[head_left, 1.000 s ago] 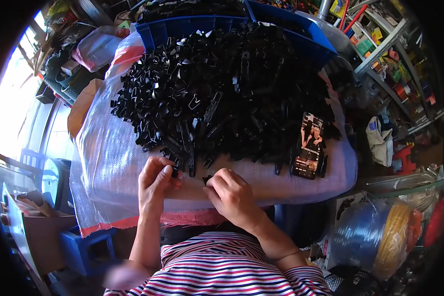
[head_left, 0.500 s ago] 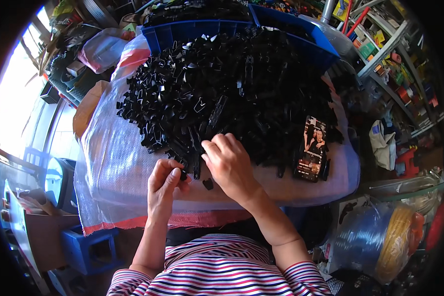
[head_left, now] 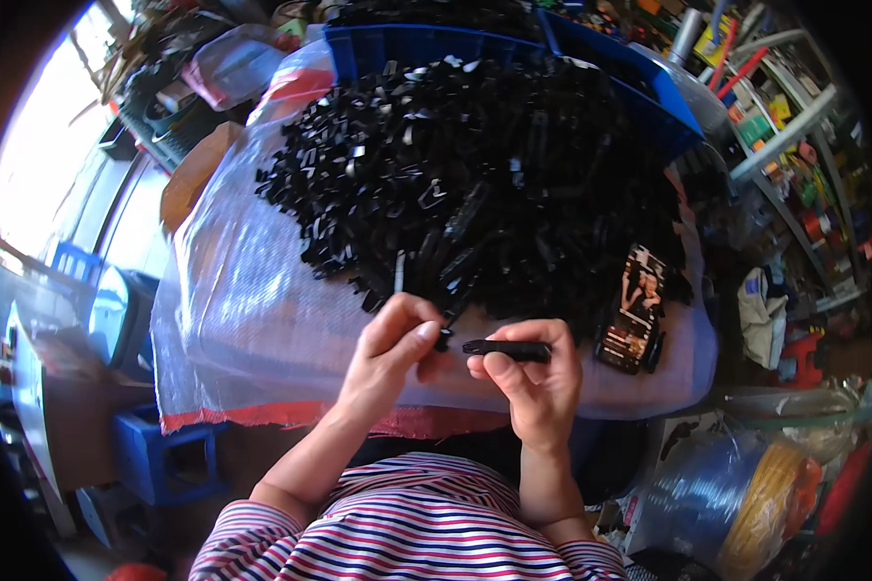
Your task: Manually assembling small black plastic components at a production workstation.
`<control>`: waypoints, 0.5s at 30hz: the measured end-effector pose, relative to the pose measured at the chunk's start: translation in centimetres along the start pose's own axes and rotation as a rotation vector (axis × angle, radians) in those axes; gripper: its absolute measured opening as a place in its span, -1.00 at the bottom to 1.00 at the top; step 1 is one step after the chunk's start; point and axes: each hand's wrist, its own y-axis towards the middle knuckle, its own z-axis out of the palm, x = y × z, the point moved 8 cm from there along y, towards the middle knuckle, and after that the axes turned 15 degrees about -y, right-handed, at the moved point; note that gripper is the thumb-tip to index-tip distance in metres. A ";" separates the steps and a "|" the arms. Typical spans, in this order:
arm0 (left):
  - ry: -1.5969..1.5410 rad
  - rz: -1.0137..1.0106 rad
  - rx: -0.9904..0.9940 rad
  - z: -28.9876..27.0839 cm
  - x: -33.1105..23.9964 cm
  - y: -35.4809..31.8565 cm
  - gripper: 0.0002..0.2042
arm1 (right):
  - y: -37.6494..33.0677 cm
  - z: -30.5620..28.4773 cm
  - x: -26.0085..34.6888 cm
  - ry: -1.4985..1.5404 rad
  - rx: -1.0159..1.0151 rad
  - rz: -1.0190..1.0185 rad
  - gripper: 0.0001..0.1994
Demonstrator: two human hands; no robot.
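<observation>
The right hand point(head_left: 543, 387) pinches a black bar point(head_left: 518, 351) at three o'clock from the small black piece point(head_left: 444, 339) pinched in the left hand point(head_left: 389, 347); a loosened grip could lose either in the black heap point(head_left: 455, 184) at twelve.

Left forearm point(head_left: 310, 460) aslant, right forearm point(head_left: 550, 489) nearly upright, both hands point(head_left: 389, 347) point(head_left: 533, 392) near each other, in pinch grips.

small piece point(head_left: 444, 340) partly hidden by left hand point(head_left: 394, 341), shirt point(head_left: 407, 523) cut off

White glare left, dim right
</observation>
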 end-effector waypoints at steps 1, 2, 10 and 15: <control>-0.043 0.011 0.040 0.6 0.1 0.2 -0.84 | -0.2 0.2 0.3 0.024 -0.036 -0.003 -0.71; -0.040 0.004 0.070 0.9 0.3 0.1 -0.85 | -0.5 0.2 0.3 0.049 -0.072 -0.005 -0.70; -0.076 0.025 0.048 0.3 0.2 -0.2 -0.85 | -1.3 0.0 1.5 -0.652 -0.051 -0.245 -0.77; -0.007 0.042 0.031 0.2 0.3 -0.4 -0.87 | -1.5 -0.2 1.3 -0.653 -0.080 -0.200 -0.77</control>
